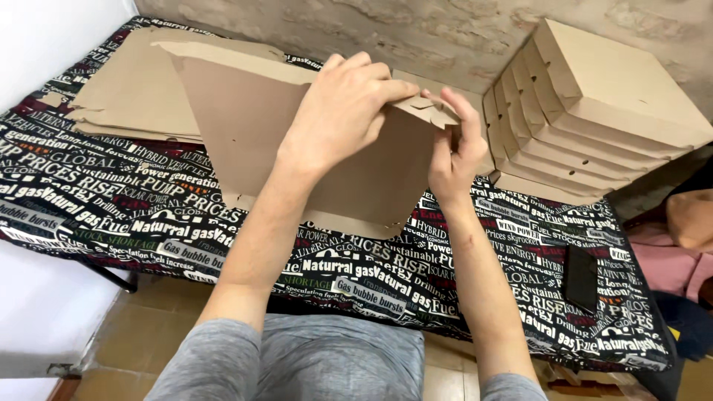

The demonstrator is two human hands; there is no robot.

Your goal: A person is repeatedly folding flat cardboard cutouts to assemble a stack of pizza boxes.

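A brown cardboard box blank stands tilted up from the cloth-covered table in front of me. My left hand presses over its upper right edge, fingers curled on the folded flap. My right hand pinches the small corner tab at the same edge, thumb and fingers closed on it. Both hands hold the same piece of cardboard.
A pile of flat cardboard blanks lies at the back left. A leaning stack of folded flat boxes fills the back right. A dark slim object lies on the cloth at right. A rough wall stands behind.
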